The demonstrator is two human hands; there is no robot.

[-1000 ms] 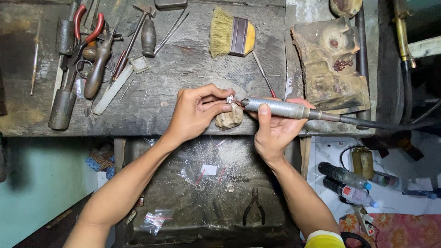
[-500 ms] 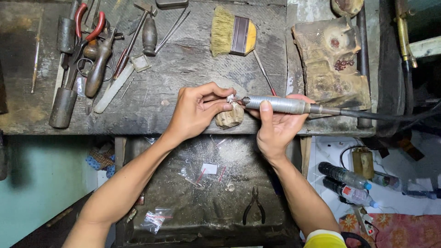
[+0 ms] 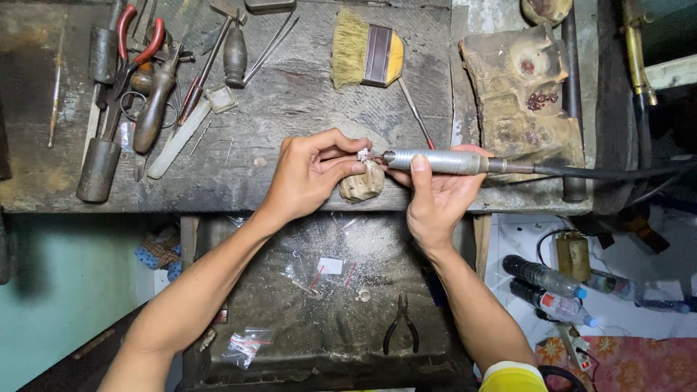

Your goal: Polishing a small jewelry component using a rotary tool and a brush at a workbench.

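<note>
Head view, frame centre: left hand [image 3: 312,174] pinches a small silver piece [image 3: 362,154] against a wooden peg [image 3: 362,184], right hand [image 3: 435,192] grasps a metal rotary handpiece [image 3: 439,161] touching it.

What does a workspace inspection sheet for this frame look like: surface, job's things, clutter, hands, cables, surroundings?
Surface: worn grey workbench, scratched and dusty.
Job's things: small silvery piece at the tip of a metal rotary handpiece, over a wooden bench peg.
Clutter: brush, red-handled pliers, hammer, black pliers in the tray below.
Hands: left hand pinches the piece; right hand grips the handpiece.
Cables: black flexible shaft runs right.
Surroundings: plastic bottles on the floor.
</note>
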